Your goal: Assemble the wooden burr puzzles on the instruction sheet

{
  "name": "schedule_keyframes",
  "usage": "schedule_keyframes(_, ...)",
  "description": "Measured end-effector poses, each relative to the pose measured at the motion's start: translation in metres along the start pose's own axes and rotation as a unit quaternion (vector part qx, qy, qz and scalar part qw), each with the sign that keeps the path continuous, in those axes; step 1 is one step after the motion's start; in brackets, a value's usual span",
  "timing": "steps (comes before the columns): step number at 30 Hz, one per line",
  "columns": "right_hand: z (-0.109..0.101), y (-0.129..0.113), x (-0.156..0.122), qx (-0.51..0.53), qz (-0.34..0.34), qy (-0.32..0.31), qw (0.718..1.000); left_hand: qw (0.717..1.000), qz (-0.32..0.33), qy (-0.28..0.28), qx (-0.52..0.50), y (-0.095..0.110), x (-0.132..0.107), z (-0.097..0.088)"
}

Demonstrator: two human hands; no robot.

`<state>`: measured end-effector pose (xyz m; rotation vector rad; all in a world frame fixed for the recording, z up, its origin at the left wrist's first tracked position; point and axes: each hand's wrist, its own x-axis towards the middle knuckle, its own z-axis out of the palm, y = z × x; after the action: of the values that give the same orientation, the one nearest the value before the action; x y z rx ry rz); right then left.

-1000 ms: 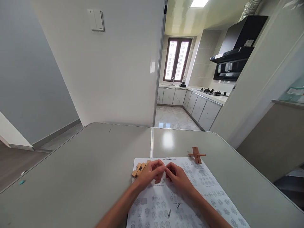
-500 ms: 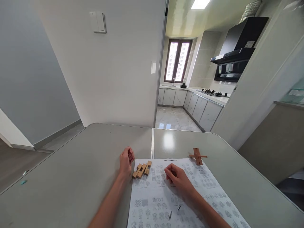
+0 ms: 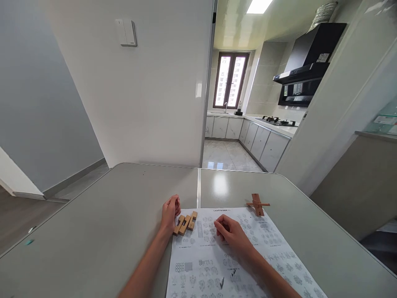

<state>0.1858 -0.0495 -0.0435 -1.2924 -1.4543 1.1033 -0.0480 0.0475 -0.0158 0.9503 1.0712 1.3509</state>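
My left hand (image 3: 170, 212) rests on the table with its fingers curled closed, right beside several notched light-wood puzzle blocks (image 3: 185, 224). Those blocks lie side by side on the upper left corner of a printed paper sheet (image 3: 192, 252). Over the sheet's upper middle, my right hand (image 3: 228, 231) is loosely closed, thumb against curled fingers, and nothing shows in it. At the sheet's upper right corner lies a crossed set of reddish-brown wooden pieces (image 3: 257, 205), apart from both hands.
The grey table (image 3: 93, 231) has a pale seam running across it. A small teal bit (image 3: 29, 242) lies near its left edge. Beyond stand a white wall with a switch (image 3: 126, 32) and a kitchen with a stove (image 3: 277, 121) and range hood (image 3: 305, 70).
My left hand has shifted slightly right, closer to the light-wood blocks. My right hand stays nearly where it was, and the view has moved a little.
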Motion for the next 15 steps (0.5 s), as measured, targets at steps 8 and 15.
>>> schedule_keyframes(8, 0.001, 0.004, 0.001, 0.0, -0.002, -0.003, 1.0, 0.998, -0.01, -0.041, 0.036, -0.011, -0.012, 0.011)
schedule_keyframes(15, 0.001, 0.002, 0.001, 0.001, 0.006, -0.005, 1.0, 0.997, -0.003, -0.052, 0.051, -0.009, -0.02, 0.019)
